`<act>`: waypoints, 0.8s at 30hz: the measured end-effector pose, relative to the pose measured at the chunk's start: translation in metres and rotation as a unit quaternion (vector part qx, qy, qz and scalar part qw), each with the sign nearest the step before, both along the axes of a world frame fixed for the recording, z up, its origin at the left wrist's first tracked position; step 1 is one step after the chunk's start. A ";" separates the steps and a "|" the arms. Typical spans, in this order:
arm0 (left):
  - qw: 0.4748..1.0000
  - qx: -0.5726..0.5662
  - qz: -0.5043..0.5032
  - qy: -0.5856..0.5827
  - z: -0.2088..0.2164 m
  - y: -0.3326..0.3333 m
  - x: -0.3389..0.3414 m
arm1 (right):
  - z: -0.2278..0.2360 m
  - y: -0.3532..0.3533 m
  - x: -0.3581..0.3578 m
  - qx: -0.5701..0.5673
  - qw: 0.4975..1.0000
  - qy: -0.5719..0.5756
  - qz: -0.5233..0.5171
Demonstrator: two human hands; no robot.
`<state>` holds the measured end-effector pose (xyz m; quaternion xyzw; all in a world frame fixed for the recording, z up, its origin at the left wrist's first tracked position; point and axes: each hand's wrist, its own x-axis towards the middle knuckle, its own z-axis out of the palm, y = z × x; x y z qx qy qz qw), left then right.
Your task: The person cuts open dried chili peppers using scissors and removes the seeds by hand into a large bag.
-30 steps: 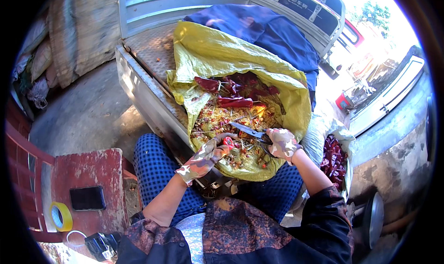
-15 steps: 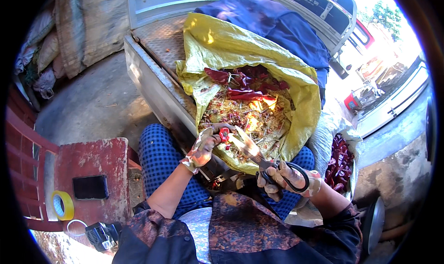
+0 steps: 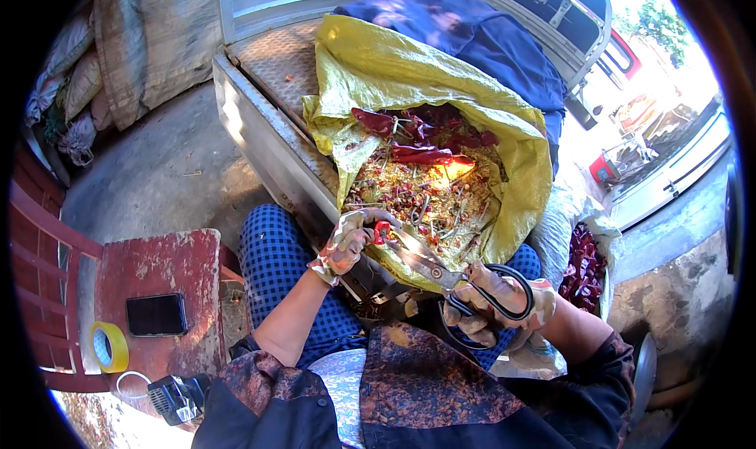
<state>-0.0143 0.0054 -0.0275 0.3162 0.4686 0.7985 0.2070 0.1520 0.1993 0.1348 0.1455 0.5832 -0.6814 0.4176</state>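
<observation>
My gloved left hand (image 3: 346,244) is closed, pinching a small piece of dried red chili (image 3: 383,230) between thumb and fingers. In my gloved right hand (image 3: 498,299) is a pair of scissors (image 3: 433,270) with black handles. Its blades point up and left, their tips beside the chili piece. Both hands are above the near edge of an open yellow woven sack (image 3: 524,185). Inside that sack lie loose seeds and chili bits (image 3: 457,213), with larger dried red chilies (image 3: 417,155) toward the far side.
The sack rests on a metal truck bed (image 3: 283,63) beside a dark blue cloth (image 3: 472,36). At right, a pale sack (image 3: 555,229) holds dark red chilies (image 3: 581,268). On the left, a worn red chair (image 3: 201,272) carries a phone (image 3: 157,315) and a yellow tape roll (image 3: 109,347).
The scissors and my right hand have shifted slightly, and the handles look a little wider apart. My left hand still pinches the chili piece. The whole view has moved a little.
</observation>
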 end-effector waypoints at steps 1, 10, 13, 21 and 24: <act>1.000 -0.015 -0.006 -0.016 -0.005 0.000 -0.003 | 0.001 0.002 -0.001 -0.032 0.999 0.017 0.010; 0.999 0.005 0.020 -0.029 -0.034 -0.005 -0.017 | -0.010 -0.015 -0.007 -0.038 0.998 -0.042 -0.027; 0.997 0.035 0.071 0.015 -0.024 -0.002 -0.015 | -0.021 -0.021 -0.006 -0.056 0.994 -0.066 -0.064; 0.990 -0.053 0.126 -0.041 -0.025 -0.008 -0.017 | -0.060 -0.017 -0.011 -0.154 0.983 -0.057 -0.084; 0.987 -0.027 0.161 -0.005 -0.025 -0.007 -0.016 | -0.048 -0.031 -0.014 -0.141 0.985 0.009 -0.100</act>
